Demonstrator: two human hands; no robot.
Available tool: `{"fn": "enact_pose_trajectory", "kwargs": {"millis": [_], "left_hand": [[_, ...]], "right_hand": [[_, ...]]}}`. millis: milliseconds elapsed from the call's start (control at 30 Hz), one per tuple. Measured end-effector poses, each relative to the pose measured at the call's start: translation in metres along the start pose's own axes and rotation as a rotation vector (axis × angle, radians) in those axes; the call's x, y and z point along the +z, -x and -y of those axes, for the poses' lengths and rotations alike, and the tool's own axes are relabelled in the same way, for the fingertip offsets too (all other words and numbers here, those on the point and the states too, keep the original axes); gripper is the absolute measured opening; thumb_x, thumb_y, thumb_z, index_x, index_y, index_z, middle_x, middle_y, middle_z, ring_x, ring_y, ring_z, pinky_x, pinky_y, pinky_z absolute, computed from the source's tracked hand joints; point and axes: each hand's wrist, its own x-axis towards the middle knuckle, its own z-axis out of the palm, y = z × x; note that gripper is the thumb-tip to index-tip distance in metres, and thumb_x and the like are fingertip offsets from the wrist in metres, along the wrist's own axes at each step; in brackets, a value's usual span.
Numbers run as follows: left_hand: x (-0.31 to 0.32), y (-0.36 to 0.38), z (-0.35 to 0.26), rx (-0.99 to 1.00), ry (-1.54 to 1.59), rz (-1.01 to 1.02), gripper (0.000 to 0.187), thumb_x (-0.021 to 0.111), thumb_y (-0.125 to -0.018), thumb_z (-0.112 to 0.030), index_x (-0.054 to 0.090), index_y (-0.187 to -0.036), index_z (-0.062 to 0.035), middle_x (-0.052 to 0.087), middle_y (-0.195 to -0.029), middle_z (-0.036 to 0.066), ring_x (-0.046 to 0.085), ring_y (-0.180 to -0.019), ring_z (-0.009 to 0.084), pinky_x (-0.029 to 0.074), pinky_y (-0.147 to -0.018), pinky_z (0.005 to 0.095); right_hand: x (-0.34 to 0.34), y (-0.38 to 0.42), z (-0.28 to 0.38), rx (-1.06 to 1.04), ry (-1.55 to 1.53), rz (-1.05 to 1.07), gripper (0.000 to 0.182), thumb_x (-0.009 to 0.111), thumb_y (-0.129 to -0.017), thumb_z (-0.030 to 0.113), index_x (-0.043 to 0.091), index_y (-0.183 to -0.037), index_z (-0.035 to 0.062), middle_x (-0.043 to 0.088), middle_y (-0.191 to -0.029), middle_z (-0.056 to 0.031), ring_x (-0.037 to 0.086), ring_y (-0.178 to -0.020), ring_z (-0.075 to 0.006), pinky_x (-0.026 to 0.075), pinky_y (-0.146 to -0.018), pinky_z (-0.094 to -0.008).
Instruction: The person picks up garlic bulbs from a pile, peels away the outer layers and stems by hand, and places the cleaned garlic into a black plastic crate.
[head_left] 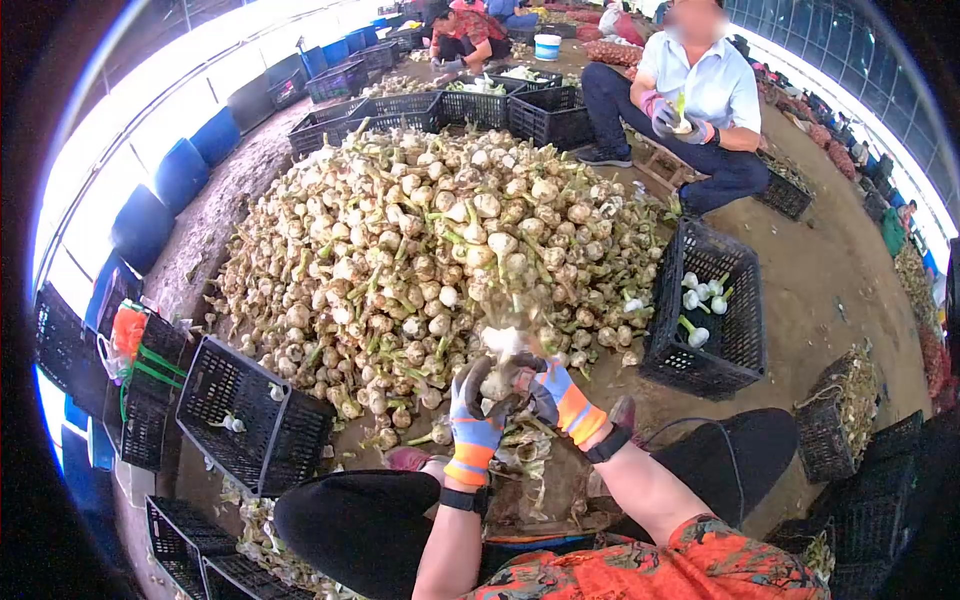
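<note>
My left hand [478, 405], in an orange, blue and dark work glove, is closed around a garlic bulb [496, 383] in front of the pile. On the bulb's other side, the gloved fingers of my right hand [560, 392] are closed against it; part of the bulb is hidden behind them. Just above both hands, a white patch [503, 340] is blurred, and I cannot make out whether it is peel or another bulb. A big heap of untrimmed garlic [400, 240] with stalks rises directly beyond. Loose peel [530, 465] lies below my hands, between my legs.
A black crate [705, 370] with several clean white bulbs stands right of the heap. Another black crate [232, 465] with a few bulbs is at left. A co-worker [690, 110] squats beyond, holding garlic. More crates [545, 125] line the heap's back; blue barrels [150, 225] stand left.
</note>
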Motion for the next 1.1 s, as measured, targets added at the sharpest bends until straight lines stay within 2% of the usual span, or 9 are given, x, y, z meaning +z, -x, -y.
{"fn": "enact_pose_trajectory", "kwargs": {"millis": [100, 133, 300, 467, 567, 900, 1033, 1067, 1100], "left_hand": [[-0.003, -0.005, -0.016, 0.123, -0.257, 0.041, 0.055, 0.071, -0.067, -0.012, 0.051, -0.118, -0.0048, 0.050, -0.114, 0.016, 0.051, -0.105, 0.0317, 0.042, -0.090, 0.0377], [-0.003, -0.005, -0.017, 0.113, -0.269, 0.055, 0.054, 0.069, -0.068, -0.010, 0.051, -0.118, -0.0028, 0.050, -0.115, 0.016, 0.051, -0.106, 0.0307, 0.042, -0.091, 0.0366], [-0.001, -0.001, 0.002, 0.028, -0.054, -0.022, 0.058, 0.072, -0.065, -0.006, 0.050, -0.118, -0.0010, 0.048, -0.118, 0.014, 0.051, -0.107, 0.0289, 0.043, -0.091, 0.0347], [-0.006, -0.005, -0.019, 0.145, -0.306, 0.034, 0.057, 0.070, -0.065, -0.002, 0.050, -0.118, -0.0001, 0.049, -0.118, 0.013, 0.051, -0.109, 0.0255, 0.043, -0.091, 0.0332], [-0.004, -0.004, -0.021, 0.104, -0.302, 0.059, 0.056, 0.070, -0.065, -0.001, 0.050, -0.118, -0.0006, 0.049, -0.117, 0.013, 0.050, -0.109, 0.0246, 0.043, -0.091, 0.0323], [-0.002, -0.001, -0.007, 0.074, -0.137, 0.008, 0.052, 0.069, -0.070, -0.003, 0.049, -0.117, 0.0017, 0.051, -0.117, 0.013, 0.050, -0.110, 0.0235, 0.042, -0.093, 0.0329], [-0.001, 0.001, -0.006, -0.157, 0.336, 0.000, 0.048, 0.062, -0.074, 0.002, 0.047, -0.119, 0.0008, 0.051, -0.117, 0.011, 0.050, -0.108, 0.0207, 0.042, -0.092, 0.0324], [-0.001, 0.001, -0.006, -0.255, 0.539, -0.015, 0.047, 0.060, -0.076, 0.003, 0.046, -0.120, 0.0004, 0.051, -0.117, 0.010, 0.051, -0.107, 0.0197, 0.043, -0.091, 0.0321], [-0.002, 0.000, -0.011, -0.256, 0.539, -0.013, 0.047, 0.060, -0.076, 0.003, 0.046, -0.120, 0.0004, 0.051, -0.117, 0.010, 0.051, -0.107, 0.0197, 0.043, -0.091, 0.0321]], "right_hand": [[0.005, -0.006, -0.009, -0.127, -0.300, 0.157, 0.036, 0.051, -0.089, 0.012, 0.045, -0.120, -0.0029, 0.057, -0.114, -0.0131, 0.060, -0.095, -0.0209, 0.049, -0.083, -0.0318], [0.008, -0.013, -0.013, -0.088, 0.264, -0.052, 0.035, 0.054, -0.087, 0.012, 0.046, -0.119, -0.0015, 0.058, -0.111, -0.0116, 0.060, -0.093, -0.0197, 0.050, -0.081, -0.0312], [0.061, 0.004, 0.032, -0.059, 0.267, -0.129, 0.037, 0.067, -0.077, 0.007, 0.051, -0.110, 0.0022, 0.062, -0.096, -0.0055, 0.060, -0.085, -0.0127, 0.050, -0.074, -0.0271], [0.031, -0.003, 0.010, -0.053, 0.104, -0.089, 0.037, 0.066, -0.078, 0.008, 0.051, -0.111, 0.0010, 0.062, -0.098, -0.0064, 0.060, -0.086, -0.0119, 0.049, -0.075, -0.0270], [0.027, -0.007, 0.005, -0.071, 0.458, -0.095, 0.040, 0.066, -0.079, 0.010, 0.049, -0.114, -0.0006, 0.060, -0.104, -0.0088, 0.059, -0.094, -0.0148, 0.049, -0.081, -0.0287], [0.039, 0.006, 0.023, -0.015, 0.175, -0.137, 0.048, 0.064, -0.082, 0.014, 0.042, -0.122, -0.0007, 0.054, -0.116, -0.0125, 0.055, -0.106, -0.0213, 0.046, -0.090, -0.0336], [-0.006, 0.009, 0.012, 0.113, 0.127, 0.012, 0.043, 0.058, -0.084, 0.007, 0.042, -0.123, 0.0010, 0.053, -0.118, -0.0129, 0.056, -0.103, -0.0230, 0.046, -0.089, -0.0334], [-0.036, 0.005, 0.000, 0.236, -0.216, -0.088, 0.043, 0.059, -0.082, 0.005, 0.043, -0.123, 0.0021, 0.053, -0.117, -0.0123, 0.056, -0.102, -0.0224, 0.047, -0.088, -0.0330], [-0.025, 0.007, 0.005, 0.123, 0.180, -0.041, 0.047, 0.059, -0.081, 0.006, 0.041, -0.124, 0.0031, 0.054, -0.116, -0.0121, 0.055, -0.104, -0.0216, 0.044, -0.090, -0.0329]]}}
